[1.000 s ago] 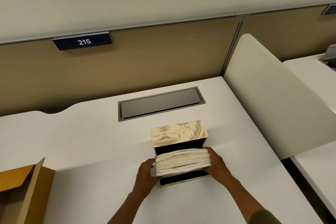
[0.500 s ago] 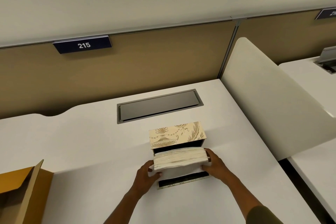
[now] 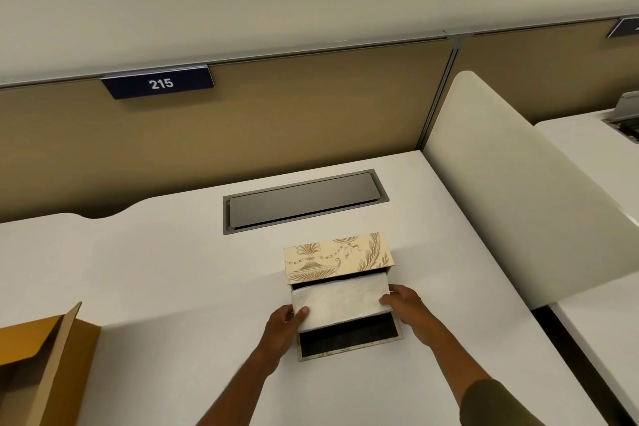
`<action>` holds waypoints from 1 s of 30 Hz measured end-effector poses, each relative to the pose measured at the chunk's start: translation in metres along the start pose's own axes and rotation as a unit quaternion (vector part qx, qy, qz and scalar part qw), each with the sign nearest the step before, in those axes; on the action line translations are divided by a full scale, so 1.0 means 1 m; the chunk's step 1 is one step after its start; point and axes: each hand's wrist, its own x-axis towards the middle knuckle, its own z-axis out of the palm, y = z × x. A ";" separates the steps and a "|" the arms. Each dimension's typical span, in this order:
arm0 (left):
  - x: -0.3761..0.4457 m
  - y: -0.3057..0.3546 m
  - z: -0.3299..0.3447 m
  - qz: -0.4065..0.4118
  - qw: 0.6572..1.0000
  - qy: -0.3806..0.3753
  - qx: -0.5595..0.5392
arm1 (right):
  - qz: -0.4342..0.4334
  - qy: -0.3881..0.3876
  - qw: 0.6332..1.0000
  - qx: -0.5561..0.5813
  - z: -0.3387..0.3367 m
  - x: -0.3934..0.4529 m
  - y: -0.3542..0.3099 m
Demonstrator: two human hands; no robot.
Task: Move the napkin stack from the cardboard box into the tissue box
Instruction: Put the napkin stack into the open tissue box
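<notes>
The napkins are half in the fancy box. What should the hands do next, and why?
Probably lower the napkins flat into the box and then let go. The left hand and right hand grip the stack's two ends, and it sits tilted over the open box, with the dark floor showing bare at the near end. So the stack looks not yet seated.

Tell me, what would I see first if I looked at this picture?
Two hands, the left hand and right hand, holding a white napkin stack over a fancy gold-patterned tissue box in the middle of the white desk. A brown cardboard box sits open at the left edge.
</notes>
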 end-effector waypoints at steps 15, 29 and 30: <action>0.023 -0.003 0.011 -0.039 0.997 0.065 0.025 | 0.033 0.030 0.997 -0.065 0.005 -0.002 -0.012; 0.020 -0.001 -0.013 -0.023 0.995 0.092 0.017 | 0.060 0.133 0.989 0.006 -0.006 0.006 -0.028; 0.019 0.002 -0.017 -0.009 0.994 0.111 0.003 | 0.041 0.147 0.988 0.016 -0.008 0.008 -0.031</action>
